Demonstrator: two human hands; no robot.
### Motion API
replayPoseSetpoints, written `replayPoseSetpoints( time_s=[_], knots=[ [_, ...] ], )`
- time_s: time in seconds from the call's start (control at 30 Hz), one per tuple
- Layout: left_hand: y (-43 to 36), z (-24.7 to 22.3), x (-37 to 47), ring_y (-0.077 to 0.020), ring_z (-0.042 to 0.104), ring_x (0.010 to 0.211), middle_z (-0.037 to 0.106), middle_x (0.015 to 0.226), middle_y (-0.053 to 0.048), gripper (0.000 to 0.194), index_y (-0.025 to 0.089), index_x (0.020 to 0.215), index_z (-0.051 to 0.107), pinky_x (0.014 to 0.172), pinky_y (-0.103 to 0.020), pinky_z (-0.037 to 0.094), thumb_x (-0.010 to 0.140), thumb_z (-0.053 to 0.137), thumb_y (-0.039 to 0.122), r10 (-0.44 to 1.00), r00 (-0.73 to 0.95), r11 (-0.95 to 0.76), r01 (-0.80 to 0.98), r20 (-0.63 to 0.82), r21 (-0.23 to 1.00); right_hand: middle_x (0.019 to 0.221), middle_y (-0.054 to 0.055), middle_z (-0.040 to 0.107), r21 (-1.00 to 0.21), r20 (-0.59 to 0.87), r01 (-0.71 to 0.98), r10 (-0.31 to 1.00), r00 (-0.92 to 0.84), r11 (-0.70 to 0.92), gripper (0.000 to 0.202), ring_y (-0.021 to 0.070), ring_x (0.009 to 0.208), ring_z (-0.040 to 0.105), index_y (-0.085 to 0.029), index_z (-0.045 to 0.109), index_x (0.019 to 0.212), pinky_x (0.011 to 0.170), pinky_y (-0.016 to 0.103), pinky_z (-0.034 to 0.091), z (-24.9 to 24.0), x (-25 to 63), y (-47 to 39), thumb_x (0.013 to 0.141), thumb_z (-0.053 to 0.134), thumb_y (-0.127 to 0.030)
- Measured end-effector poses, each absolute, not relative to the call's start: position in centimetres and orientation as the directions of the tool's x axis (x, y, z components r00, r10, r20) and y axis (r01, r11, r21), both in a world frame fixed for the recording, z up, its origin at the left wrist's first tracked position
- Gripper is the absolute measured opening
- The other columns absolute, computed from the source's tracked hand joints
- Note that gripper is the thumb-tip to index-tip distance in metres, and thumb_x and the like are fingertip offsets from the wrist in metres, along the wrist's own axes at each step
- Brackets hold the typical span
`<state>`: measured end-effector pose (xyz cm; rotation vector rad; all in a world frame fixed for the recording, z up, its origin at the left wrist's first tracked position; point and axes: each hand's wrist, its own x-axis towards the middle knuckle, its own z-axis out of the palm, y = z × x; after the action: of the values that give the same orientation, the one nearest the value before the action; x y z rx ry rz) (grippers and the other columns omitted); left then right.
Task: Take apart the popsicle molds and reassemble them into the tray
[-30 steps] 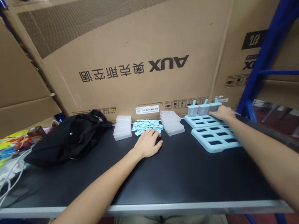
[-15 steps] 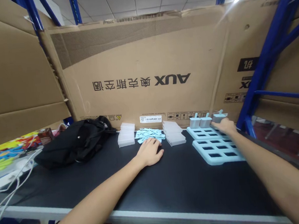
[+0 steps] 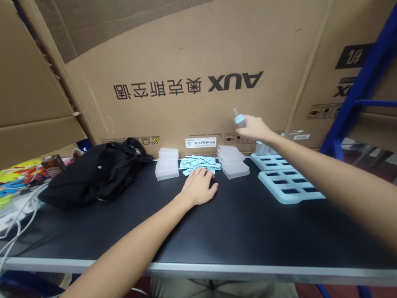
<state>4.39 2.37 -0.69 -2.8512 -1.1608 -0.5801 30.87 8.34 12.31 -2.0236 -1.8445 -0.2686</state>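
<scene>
My right hand (image 3: 256, 128) is raised above the back of the table, pinching a popsicle mold (image 3: 240, 120) with a light-blue stick lid. Another popsicle mold (image 3: 262, 149) stands in the far light-blue rack (image 3: 258, 162), partly covered by my right forearm. Nearer to me lies a second light-blue rack (image 3: 280, 196) with rectangular openings. Palm down on the table, my left hand (image 3: 198, 186) is open, its fingertips at the edge of a pile of light-blue sticks (image 3: 200, 162). Clear mold cups (image 3: 167, 168) are stacked left of the pile, and more clear cups (image 3: 232, 157) are stacked to its right.
A black bag (image 3: 94, 175) lies on the left of the black table (image 3: 210, 232). Beyond it are colourful packages (image 3: 10, 183) and white cables (image 3: 11, 242). Behind everything stands a large cardboard panel (image 3: 167, 119), with a blue metal post (image 3: 364, 91) at the right.
My right hand has lifted a popsicle mold out of the far rack and carried it up and left. My left hand stays by the sticks. The view has tilted downward.
</scene>
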Motion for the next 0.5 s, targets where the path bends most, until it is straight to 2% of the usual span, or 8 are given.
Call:
replayPoseSetpoints(
  time_s=[0.13,0.27,0.4,0.5],
  knots=[
    [2.4,-0.8,4.3,-0.0279,0.05,0.117,0.06,0.116,-0.009,0.033,0.02,0.108,0.057,0.102,-0.043,0.041,0.093,0.044,0.046,0.674,0.653,-0.722,0.682,0.346,0.121,0.116,0.022,0.065,0.059,0.157,0.998,0.987,0.023,-0.032,0.057,0.0354,0.104,0.063,-0.011,0.054,0.123,0.084,0.043,0.049,11.7,24.8,9.6,0.073,0.064,-0.038],
    [2.8,-1.1,4.4,-0.0283,0.049,0.116,0.06,0.116,-0.01,0.033,0.02,0.108,0.057,0.102,-0.044,0.041,0.093,0.044,0.047,0.677,0.646,-0.718,0.685,0.352,0.122,0.122,0.025,0.062,0.141,0.077,0.99,0.997,0.008,-0.019,0.079,0.0393,0.111,0.06,-0.009,0.043,0.136,0.09,0.05,0.046,12.0,21.7,9.1,0.075,0.06,-0.057],
    [3.1,-1.4,4.4,-0.0288,0.049,0.116,0.059,0.116,-0.01,0.033,0.021,0.108,0.057,0.101,-0.044,0.041,0.092,0.045,0.047,0.681,0.641,-0.715,0.686,0.354,0.136,0.122,0.024,0.063,0.211,0.048,0.977,0.998,-0.04,0.029,0.075,0.0396,0.109,0.06,-0.011,0.044,0.135,0.089,0.051,0.046,13.0,20.4,8.8,0.082,0.046,-0.064],
    [3.1,-1.4,4.3,-0.0289,0.049,0.116,0.059,0.116,-0.01,0.033,0.021,0.107,0.057,0.101,-0.044,0.041,0.092,0.045,0.047,0.683,0.64,-0.715,0.684,0.353,0.142,0.118,0.022,0.064,0.264,0.091,0.962,0.991,-0.096,0.069,0.071,0.0393,0.108,0.061,-0.013,0.049,0.131,0.087,0.05,0.046,13.3,19.8,9.0,0.081,0.046,-0.064]
  ],
)
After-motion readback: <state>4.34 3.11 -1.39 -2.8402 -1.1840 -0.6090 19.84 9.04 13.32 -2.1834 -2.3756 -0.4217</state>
